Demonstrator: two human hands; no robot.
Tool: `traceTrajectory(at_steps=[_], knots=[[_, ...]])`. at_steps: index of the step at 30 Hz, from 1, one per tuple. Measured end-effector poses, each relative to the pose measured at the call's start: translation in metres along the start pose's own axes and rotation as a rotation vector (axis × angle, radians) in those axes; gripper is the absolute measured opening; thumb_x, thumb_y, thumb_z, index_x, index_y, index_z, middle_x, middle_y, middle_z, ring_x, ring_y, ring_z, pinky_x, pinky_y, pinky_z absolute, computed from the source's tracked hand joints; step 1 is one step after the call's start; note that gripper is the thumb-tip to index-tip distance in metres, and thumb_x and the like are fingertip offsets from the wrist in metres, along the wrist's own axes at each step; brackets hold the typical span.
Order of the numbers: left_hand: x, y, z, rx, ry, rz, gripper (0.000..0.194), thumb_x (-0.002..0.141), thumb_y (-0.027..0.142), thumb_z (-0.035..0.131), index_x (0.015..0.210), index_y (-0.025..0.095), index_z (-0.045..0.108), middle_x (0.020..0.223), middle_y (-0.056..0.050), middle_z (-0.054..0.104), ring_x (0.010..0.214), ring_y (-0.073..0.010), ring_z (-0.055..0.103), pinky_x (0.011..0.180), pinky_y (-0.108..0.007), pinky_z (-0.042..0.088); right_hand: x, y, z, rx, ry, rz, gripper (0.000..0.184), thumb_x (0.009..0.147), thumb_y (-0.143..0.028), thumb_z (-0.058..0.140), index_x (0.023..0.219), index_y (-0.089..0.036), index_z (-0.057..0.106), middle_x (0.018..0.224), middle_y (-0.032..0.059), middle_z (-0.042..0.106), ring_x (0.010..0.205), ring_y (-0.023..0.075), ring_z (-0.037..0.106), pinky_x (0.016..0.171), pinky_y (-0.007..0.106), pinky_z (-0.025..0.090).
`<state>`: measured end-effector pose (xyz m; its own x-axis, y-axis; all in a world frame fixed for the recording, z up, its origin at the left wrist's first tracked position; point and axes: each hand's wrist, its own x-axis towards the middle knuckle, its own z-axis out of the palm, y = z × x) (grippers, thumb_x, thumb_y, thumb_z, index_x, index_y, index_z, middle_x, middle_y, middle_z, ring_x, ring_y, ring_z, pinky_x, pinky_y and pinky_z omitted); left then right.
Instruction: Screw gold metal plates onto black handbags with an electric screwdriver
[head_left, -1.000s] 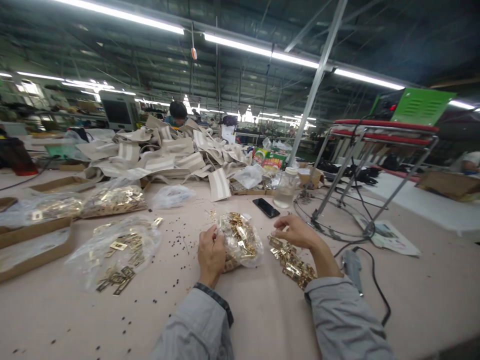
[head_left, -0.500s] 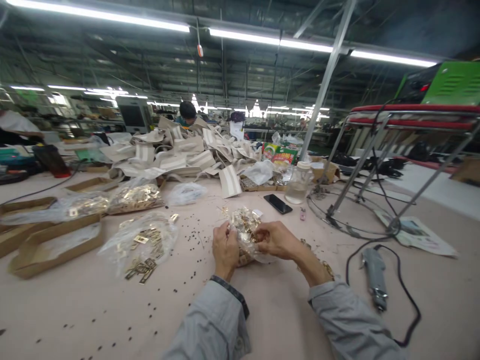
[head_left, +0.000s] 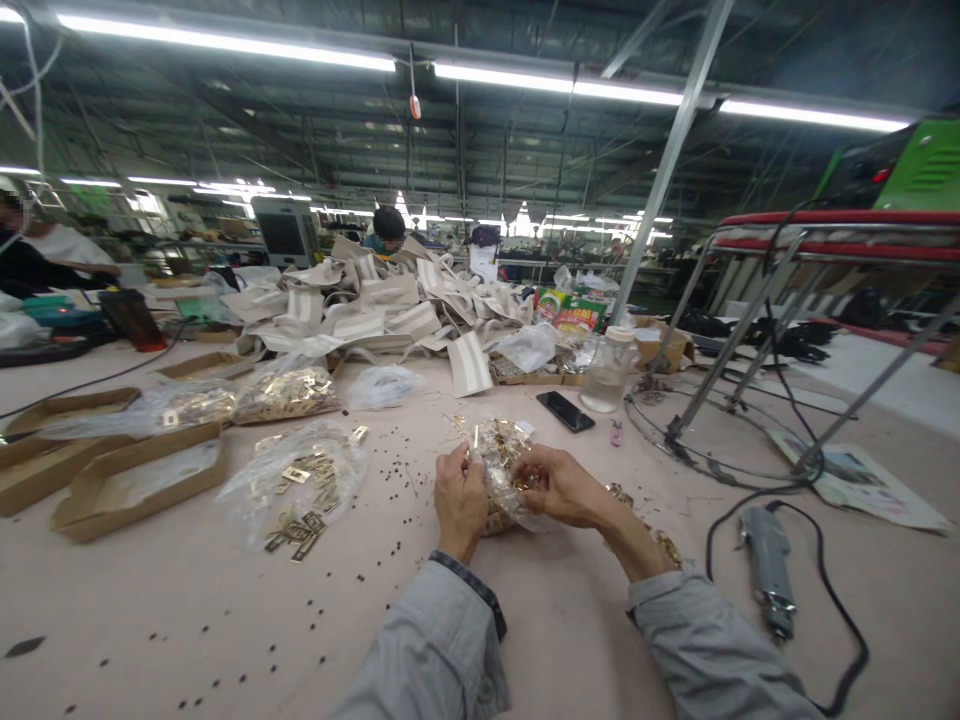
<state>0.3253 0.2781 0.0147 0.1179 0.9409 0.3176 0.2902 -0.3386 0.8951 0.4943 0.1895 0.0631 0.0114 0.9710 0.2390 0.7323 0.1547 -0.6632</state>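
A clear plastic bag of gold metal fittings (head_left: 501, 450) rests on the pale table (head_left: 225, 620) in front of me. My left hand (head_left: 460, 500) grips its left side, fingers closed on the plastic. My right hand (head_left: 559, 485) is closed on the bag's right side, fingers curled into the fittings. A loose heap of the same gold fittings (head_left: 641, 520) lies on the table behind my right forearm, partly hidden by it.
Another bag of gold fittings (head_left: 300, 485) lies to the left, with cardboard trays (head_left: 112, 485) beyond. Small dark screws are scattered about. A phone (head_left: 565, 411), a jar (head_left: 606, 372), a corded power tool (head_left: 766, 570), a metal stand (head_left: 750, 400) and a pile of fabric pieces (head_left: 375, 310) surround me.
My right hand left the loose heap of fittings and came to the bag, closing on its right side. The view has shifted slightly to the left.
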Motion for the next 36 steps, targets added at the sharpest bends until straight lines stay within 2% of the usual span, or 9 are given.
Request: traceTrajectory(at_steps=[4, 8, 13, 18, 22, 25, 28, 32, 36], knots=[[-0.001, 0.002, -0.001, 0.01, 0.001, -0.005, 0.038, 0.092, 0.032, 0.049, 0.122, 0.021, 0.071, 0.098, -0.007, 0.061, 0.095, -0.0255, 0.063, 0.094, -0.042, 0.05, 0.0, -0.003, 0.003, 0.014, 0.004, 0.01, 0.022, 0.069, -0.009, 0.066, 0.089, -0.019, 0.069, 0.085, 0.0009, 0.067, 0.072, 0.0133, 0.057, 0.063, 0.022, 0.042], [-0.001, 0.003, -0.002, 0.017, 0.002, -0.004, 0.035, 0.093, 0.031, 0.049, 0.116, 0.021, 0.072, 0.097, -0.007, 0.062, 0.094, -0.0252, 0.062, 0.092, -0.041, 0.05, 0.002, 0.003, 0.0, 0.251, 0.002, 0.112, 0.024, 0.073, -0.018, 0.072, 0.096, -0.017, 0.068, 0.082, 0.0009, 0.066, 0.07, 0.0138, 0.059, 0.062, 0.023, 0.046], [0.0, 0.004, -0.002, -0.005, -0.011, 0.001, 0.037, 0.093, 0.032, 0.048, 0.119, 0.02, 0.071, 0.099, -0.008, 0.062, 0.097, -0.0264, 0.061, 0.093, -0.043, 0.049, 0.0, 0.005, -0.028, 0.496, 0.025, 0.123, 0.029, 0.079, -0.034, 0.076, 0.1, -0.013, 0.073, 0.082, 0.0037, 0.069, 0.069, 0.0135, 0.06, 0.063, 0.024, 0.046], [0.002, 0.002, -0.001, -0.005, -0.013, 0.001, 0.038, 0.091, 0.033, 0.049, 0.119, 0.021, 0.072, 0.095, -0.007, 0.061, 0.094, -0.0259, 0.06, 0.09, -0.041, 0.048, -0.015, 0.021, -0.075, 0.302, 0.086, 0.197, 0.03, 0.08, -0.038, 0.074, 0.094, -0.012, 0.078, 0.08, 0.0071, 0.073, 0.073, 0.0172, 0.064, 0.067, 0.027, 0.048], [0.004, 0.0, -0.001, -0.002, -0.016, -0.009, 0.037, 0.092, 0.035, 0.049, 0.118, 0.022, 0.072, 0.093, -0.006, 0.061, 0.092, -0.0254, 0.06, 0.089, -0.04, 0.048, -0.023, 0.041, -0.095, 0.056, 0.389, 0.243, 0.032, 0.081, -0.041, 0.072, 0.094, -0.013, 0.08, 0.085, 0.0077, 0.075, 0.079, 0.0195, 0.065, 0.07, 0.029, 0.05], [0.004, 0.0, -0.001, 0.003, -0.011, -0.011, 0.037, 0.092, 0.035, 0.049, 0.118, 0.021, 0.071, 0.094, -0.006, 0.061, 0.092, -0.025, 0.06, 0.089, -0.039, 0.048, -0.016, 0.04, -0.082, 0.141, 0.461, 0.208, 0.034, 0.08, -0.042, 0.072, 0.097, -0.013, 0.079, 0.082, 0.0069, 0.074, 0.073, 0.0182, 0.064, 0.063, 0.027, 0.048], [0.001, 0.003, -0.002, 0.025, -0.008, 0.008, 0.035, 0.094, 0.041, 0.05, 0.114, 0.021, 0.071, 0.093, -0.006, 0.06, 0.089, -0.0244, 0.061, 0.086, -0.039, 0.049, -0.005, 0.024, -0.049, 0.194, 0.321, 0.126, 0.026, 0.082, -0.037, 0.071, 0.095, -0.015, 0.078, 0.083, 0.0059, 0.075, 0.07, 0.0163, 0.063, 0.062, 0.026, 0.048], [-0.004, 0.008, -0.001, 0.131, 0.02, 0.067, 0.051, 0.084, 0.053, 0.068, 0.12, 0.017, 0.067, 0.099, -0.008, 0.06, 0.091, -0.0257, 0.062, 0.085, -0.04, 0.052, 0.004, 0.002, -0.009, 0.002, 0.23, -0.002, 0.018, 0.078, -0.02, 0.071, 0.095, -0.018, 0.077, 0.083, 0.003, 0.072, 0.067, 0.0139, 0.058, 0.064, 0.026, 0.046], [-0.005, 0.008, -0.001, 0.191, 0.002, 0.073, 0.052, 0.08, 0.037, 0.071, 0.127, 0.015, 0.062, 0.105, -0.009, 0.059, 0.094, -0.0253, 0.062, 0.09, -0.04, 0.052, 0.005, -0.004, 0.003, -0.205, 0.178, -0.106, 0.035, 0.07, -0.013, 0.075, 0.105, -0.02, 0.075, 0.093, 0.0045, 0.068, 0.079, 0.0178, 0.06, 0.075, 0.029, 0.047]])
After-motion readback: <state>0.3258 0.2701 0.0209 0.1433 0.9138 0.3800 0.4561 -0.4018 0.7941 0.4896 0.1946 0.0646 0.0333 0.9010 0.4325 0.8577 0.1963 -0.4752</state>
